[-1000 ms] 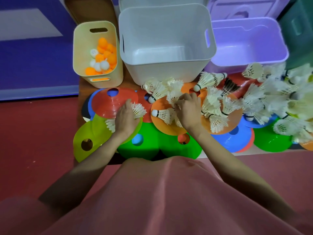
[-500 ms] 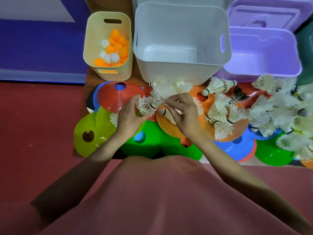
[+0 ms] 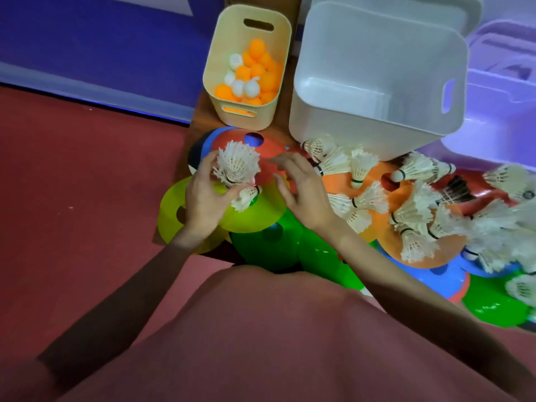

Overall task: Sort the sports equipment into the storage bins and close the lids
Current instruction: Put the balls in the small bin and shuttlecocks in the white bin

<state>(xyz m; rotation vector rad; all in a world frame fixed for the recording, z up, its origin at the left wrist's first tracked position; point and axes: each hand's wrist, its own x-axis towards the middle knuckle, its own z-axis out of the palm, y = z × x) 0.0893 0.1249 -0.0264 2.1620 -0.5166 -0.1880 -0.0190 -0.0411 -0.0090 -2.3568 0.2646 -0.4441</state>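
The left hand (image 3: pixel 203 198) has its grip closed round a bunch of shuttlecocks (image 3: pixel 236 166). Just to its right, the right hand (image 3: pixel 301 187) hovers with grip released, fingers spread, holding nothing. Beyond both grips stands the white bin (image 3: pixel 374 111).

shuttlecocks (image 3: pixel 236 165) white w/ black band; balls (image 3: pixel 251 75) orange + white in beige bin (image 3: pixel 278 39); big bin (image 3: pixel 377 53) white, next bin (image 3: pixel 499 111) lilac; cones (image 3: pixel 252 210) yellow, green, orange, red, blue; floor (image 3: pixel 87 169) dark red, wall (image 3: pixel 101 39) purple

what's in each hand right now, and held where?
Left hand holds a bunch of shuttlecocks, grip low around the cork ends, feathers pointing up. Right hand holds nothing; its fingers are loose and open.
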